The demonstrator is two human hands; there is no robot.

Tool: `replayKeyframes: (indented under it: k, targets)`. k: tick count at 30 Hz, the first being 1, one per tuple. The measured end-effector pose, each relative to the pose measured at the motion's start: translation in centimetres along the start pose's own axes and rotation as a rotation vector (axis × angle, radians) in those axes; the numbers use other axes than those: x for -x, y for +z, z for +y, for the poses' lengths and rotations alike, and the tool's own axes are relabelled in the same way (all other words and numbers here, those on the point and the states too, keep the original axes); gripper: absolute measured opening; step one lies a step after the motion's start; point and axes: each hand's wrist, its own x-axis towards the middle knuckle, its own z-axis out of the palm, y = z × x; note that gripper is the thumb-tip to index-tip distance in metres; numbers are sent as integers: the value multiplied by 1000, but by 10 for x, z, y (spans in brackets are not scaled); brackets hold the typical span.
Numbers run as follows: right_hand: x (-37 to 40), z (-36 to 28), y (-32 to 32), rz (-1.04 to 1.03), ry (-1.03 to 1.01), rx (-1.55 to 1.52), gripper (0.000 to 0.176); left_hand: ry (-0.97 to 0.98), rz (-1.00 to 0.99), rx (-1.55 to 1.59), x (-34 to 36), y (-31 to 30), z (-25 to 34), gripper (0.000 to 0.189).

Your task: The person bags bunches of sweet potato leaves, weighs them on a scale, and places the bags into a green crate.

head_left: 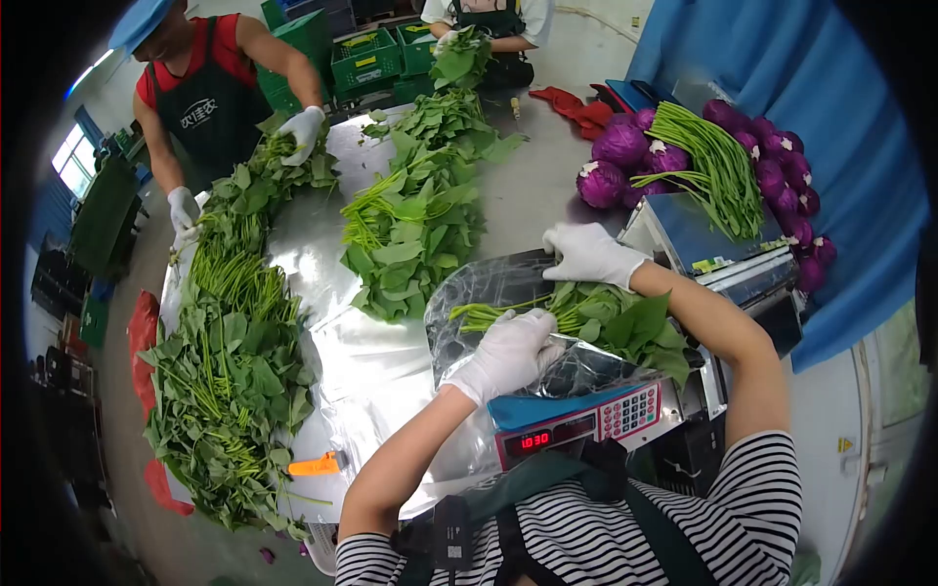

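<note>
Spreading out to the left of the hands and beyond them, a shiny metal table (366,376) is largely covered by two long heaps of leafy greens. The outer heap (230,400) is laid down the far left side; the inner heap (415,215) runs away ahead of the left hand. The outer heap is touched by a co-worker (210,107) in white gloves; beyond the inner heap, greens are held by a second co-worker (484,44), with green crates (366,61) behind. To the right of the right hand, long green stems (718,176) are piled on a boxy device (684,230), purple cabbages (620,146) are grouped around them, and a blue curtain (796,117) is hung past these.

Just below the hands, a scale (576,425) is set, reading 1.030, with clear film (469,283) spread over it. On the film, under and between the hands, a leafy bunch (625,322) is laid. Its stems are covered by the curved fingers of the gloved left hand (508,354); its far side is bordered by the gloved right hand (593,256), loosely bent. Whether either is gripping cannot be told.

Left of the left hand, bare metal is left between the heaps, narrowed by an orange tool (313,466) near the outer heap. Ahead of the right hand, bare tabletop is bounded by the cabbages. Rightward movement is closely limited by the device's edge.
</note>
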Motion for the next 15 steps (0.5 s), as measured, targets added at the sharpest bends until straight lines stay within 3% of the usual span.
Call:
replayKeyframes:
  k: [1, 3, 5, 6, 9, 11, 13, 15]
  targets:
    - [-6, 5, 5, 225, -65, 132, 52, -3, 4, -3, 0, -1, 0, 30]
    - [-11, 15, 1, 251, -97, 143, 59, -16, -47, -5, -2, -3, 0, 32]
    - [-12, 13, -12, -204, 138, -139, 67, -38, -60, 1, -5, -7, 1, 32]
    - [-7, 15, -18, -219, 156, -225, 76, -80, -80, 35, -6, -8, 1, 32]
    - [26, -2, -54, -286, 191, -295, 76, -122, -73, 83, -7, -7, 0, 32]
    - [70, -53, -89, -396, 278, -277, 72, -134, -69, 35, -6, -6, 4, 32]
    - [105, -74, -77, -321, 52, -58, 85, -147, -20, 5, -3, -2, 10, 30]
    - [139, -79, -35, 31, -233, 169, 97, -124, 31, 0, 4, 3, 14, 28]
